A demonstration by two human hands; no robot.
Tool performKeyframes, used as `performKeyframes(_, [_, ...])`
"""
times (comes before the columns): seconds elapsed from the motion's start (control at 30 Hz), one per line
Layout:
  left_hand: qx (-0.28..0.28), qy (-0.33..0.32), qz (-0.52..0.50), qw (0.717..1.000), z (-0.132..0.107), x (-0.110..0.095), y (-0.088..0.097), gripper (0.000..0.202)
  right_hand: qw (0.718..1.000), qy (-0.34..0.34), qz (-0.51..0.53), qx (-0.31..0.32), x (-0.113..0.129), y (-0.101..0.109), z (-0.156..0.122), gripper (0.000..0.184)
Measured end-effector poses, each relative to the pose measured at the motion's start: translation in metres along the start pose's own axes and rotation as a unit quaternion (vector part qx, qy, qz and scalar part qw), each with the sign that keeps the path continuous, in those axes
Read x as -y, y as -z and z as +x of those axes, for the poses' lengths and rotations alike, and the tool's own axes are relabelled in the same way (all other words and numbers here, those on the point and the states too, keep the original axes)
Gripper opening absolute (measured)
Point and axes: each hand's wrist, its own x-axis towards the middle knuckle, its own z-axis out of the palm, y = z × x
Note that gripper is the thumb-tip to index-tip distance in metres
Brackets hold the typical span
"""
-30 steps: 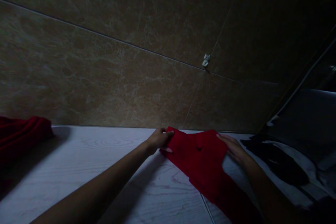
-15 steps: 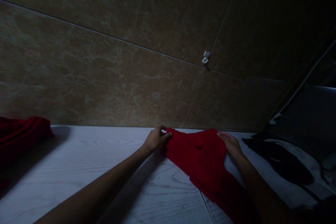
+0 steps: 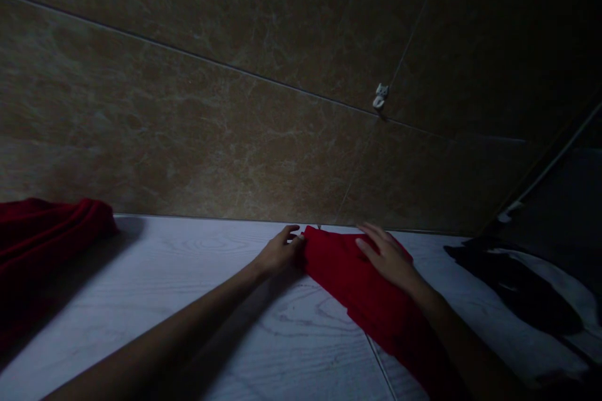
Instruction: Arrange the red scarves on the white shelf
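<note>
**Red cloth pressed flat at the wall's foot**

Red cloth [image 3: 362, 282] spread on the pale wood-grain floor [image 3: 188, 288], far edge against the tiled wall [image 3: 235, 125]. Pinched at its left corner by the left hand [image 3: 278, 254]; pressed under the flat, unclenched right hand [image 3: 388, 257]. Seemingly mid-smoothing or mid-fold (dim light, hard to judge). Next: steady corner, even sweep. Left of the cloth, well apart, another red bundle [image 3: 47, 232]; right, black-and-white fabric [image 3: 522, 288].

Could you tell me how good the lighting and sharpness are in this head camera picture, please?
Head view: dim overall, the tiled wall fading to near black at the upper right. The left hand and right hand on the red cloth read clearly, with little blur. The left arm throws a soft shadow on the pale floor. Straight tile joints bow slightly, suggesting wide-angle distortion.
</note>
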Motion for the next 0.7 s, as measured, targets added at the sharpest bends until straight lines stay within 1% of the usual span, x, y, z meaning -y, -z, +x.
performKeyframes(0.03, [-0.003,0.001,0.003,1.000,-0.003,-0.002,0.005,0.052,0.997,0.017,-0.051,0.053,0.021,-0.008,-0.006,0.060])
performKeyframes(0.07, [-0.013,0.000,0.014,1.000,-0.008,-0.005,0.010,0.051,0.991,0.020,-0.094,0.097,0.043,-0.017,-0.012,0.062])
performKeyframes(0.13, [-0.038,-0.008,0.045,0.998,-0.018,-0.011,0.026,0.053,0.973,0.011,-0.161,0.166,0.080,-0.033,-0.023,0.072])
performKeyframes(0.17, [-0.051,-0.013,0.057,0.997,-0.024,-0.013,0.035,0.056,0.963,0.011,-0.189,0.192,0.095,-0.041,-0.027,0.078])
performKeyframes(0.23, [-0.070,-0.019,0.064,0.995,-0.036,-0.015,0.056,0.065,0.947,0.008,-0.242,0.209,0.114,-0.052,-0.034,0.082])
performKeyframes(0.3, [-0.081,-0.021,0.062,0.995,-0.049,-0.015,0.079,0.077,0.937,0.001,-0.284,0.202,0.120,-0.060,-0.036,0.081])
performKeyframes(0.4, [-0.106,-0.013,0.057,0.993,-0.070,-0.016,0.112,0.088,0.932,-0.014,-0.313,0.182,0.110,-0.063,-0.035,0.077])
performKeyframes(0.5, [-0.133,-0.005,0.054,0.990,-0.090,-0.021,0.142,0.091,0.930,-0.025,-0.326,0.168,0.087,-0.059,-0.030,0.075])
performKeyframes(0.6, [-0.152,-0.021,0.050,0.987,-0.112,-0.032,0.167,0.089,0.933,-0.018,-0.326,0.150,0.053,-0.050,-0.025,0.075])
performKeyframes(0.7, [-0.167,-0.043,0.048,0.984,-0.136,-0.044,0.186,0.086,0.938,-0.018,-0.325,0.115,0.011,-0.039,-0.021,0.076])
